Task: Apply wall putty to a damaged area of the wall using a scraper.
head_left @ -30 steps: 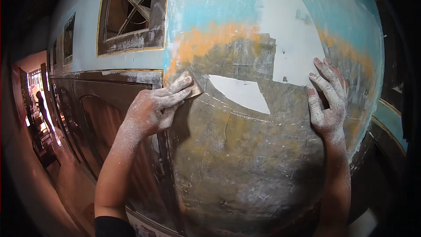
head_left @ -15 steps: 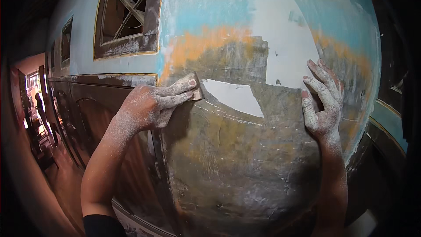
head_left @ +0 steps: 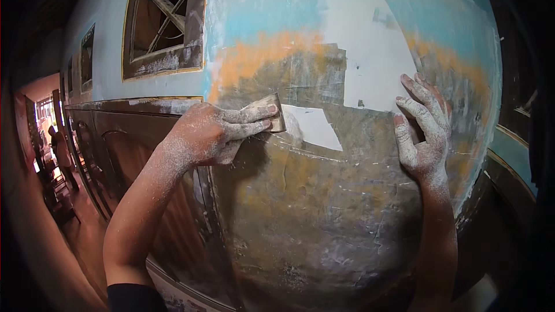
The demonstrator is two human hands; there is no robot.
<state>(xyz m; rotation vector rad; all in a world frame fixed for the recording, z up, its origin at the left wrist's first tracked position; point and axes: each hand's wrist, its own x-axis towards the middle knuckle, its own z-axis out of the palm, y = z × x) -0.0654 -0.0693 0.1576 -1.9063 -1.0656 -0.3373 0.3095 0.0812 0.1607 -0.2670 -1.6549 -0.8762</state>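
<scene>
My left hand (head_left: 199, 134), coated in white dust, grips a flat sanding block (head_left: 277, 114) and presses it on the curved wall (head_left: 312, 208). The block lies at the left end of a small white filler patch (head_left: 321, 129), with a powdery smear beside it. Resting on the wall to the right is my right hand (head_left: 425, 130), just as dusty, its fingers stretched out and holding nothing. Its fingertips touch the lower right edge of a larger white filler patch (head_left: 370, 52).
A dark-framed window opening (head_left: 165, 23) sits at upper left, above brown wooden panelling (head_left: 133, 159). Blue and orange paint (head_left: 266, 52) bands the upper wall. At far left a person (head_left: 60, 150) stands in a bright passage. Dark framework (head_left: 514, 81) borders the right.
My left hand has slid the sanding block rightward over the left end of the small patch, leaving a powdery smear. The view has shifted slightly; my right hand keeps its place.
</scene>
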